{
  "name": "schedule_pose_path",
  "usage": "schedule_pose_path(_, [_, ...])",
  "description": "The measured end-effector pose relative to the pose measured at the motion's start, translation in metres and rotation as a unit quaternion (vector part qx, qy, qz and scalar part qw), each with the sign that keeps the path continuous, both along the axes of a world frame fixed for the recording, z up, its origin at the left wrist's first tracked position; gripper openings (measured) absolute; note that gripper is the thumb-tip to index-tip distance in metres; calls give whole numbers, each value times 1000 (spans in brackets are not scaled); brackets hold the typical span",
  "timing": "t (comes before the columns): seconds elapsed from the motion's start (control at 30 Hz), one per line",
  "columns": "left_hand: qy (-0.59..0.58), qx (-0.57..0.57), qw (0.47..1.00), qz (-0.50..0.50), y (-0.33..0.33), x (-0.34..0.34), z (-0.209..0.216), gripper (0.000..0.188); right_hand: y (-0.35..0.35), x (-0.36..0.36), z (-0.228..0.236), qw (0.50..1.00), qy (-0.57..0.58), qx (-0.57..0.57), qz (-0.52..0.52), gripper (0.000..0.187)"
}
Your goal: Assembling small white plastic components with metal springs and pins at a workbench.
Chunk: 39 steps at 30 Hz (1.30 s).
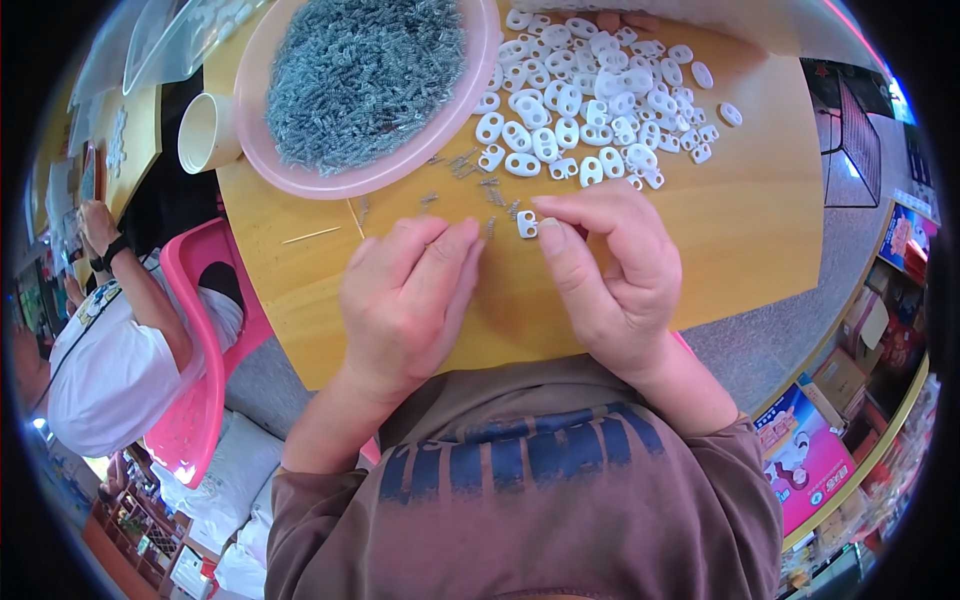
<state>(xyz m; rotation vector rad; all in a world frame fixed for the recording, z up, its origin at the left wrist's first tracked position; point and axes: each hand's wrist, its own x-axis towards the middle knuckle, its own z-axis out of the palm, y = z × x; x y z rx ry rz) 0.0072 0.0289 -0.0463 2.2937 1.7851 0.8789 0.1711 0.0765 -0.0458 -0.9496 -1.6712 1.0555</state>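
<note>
Between the thumb and forefinger of my right hand (pixel 620 275) is a small white two-holed plastic piece (pixel 527 225), held just above the table. My left hand (pixel 408 300) is closed to its left, thumb and fingertips pressed together; whatever they pinch is hidden. Several loose small metal springs (pixel 490 190) lie on the wood beyond the two hands. Farther off, a pink basin (pixel 487 85) holds a heap of the same kind of springs (pixel 365 80). To its right spreads a pile of white two-holed plastic pieces (pixel 590 105).
The wooden table (pixel 740 240) ends close to my body. Wooden toothpicks (pixel 310 236) lie left of my left hand. A cream cup (pixel 205 135) stands beside the basin. At the left, another person (pixel 120 350) sits on a pink chair (pixel 195 400). Boxes (pixel 810 450) stand at the right.
</note>
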Motion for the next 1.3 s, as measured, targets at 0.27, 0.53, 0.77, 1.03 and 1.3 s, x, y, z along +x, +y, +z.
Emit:
schedule_pose_path(0.27, [16, -31, 999, -7, 6, 4, -1, 22, 0, 1, -5, 996, 42, -80, 10, 12])
schedule_pose_path(0.53, [8, -28, 999, -16, 9, 6, -1, 26, 1, 1, -9, 998, 39, -54, 5, 13])
schedule_pose_path(0.77, [-18, -45, 999, -17, 7, 3, -3, 30, -4, -5, -11, 981, -155, 116, 23, 24])
schedule_pose_path(1.03, [-33, -54, 998, -26, 3, -1, -5, 28, -13, -3, -10, 956, -244, 162, 27, 28])
schedule_pose_path(1.3, [-16, -30, 999, -18, 7, 3, 1, 29, -10, 4, -14, 949, -257, 181, -22, 29])
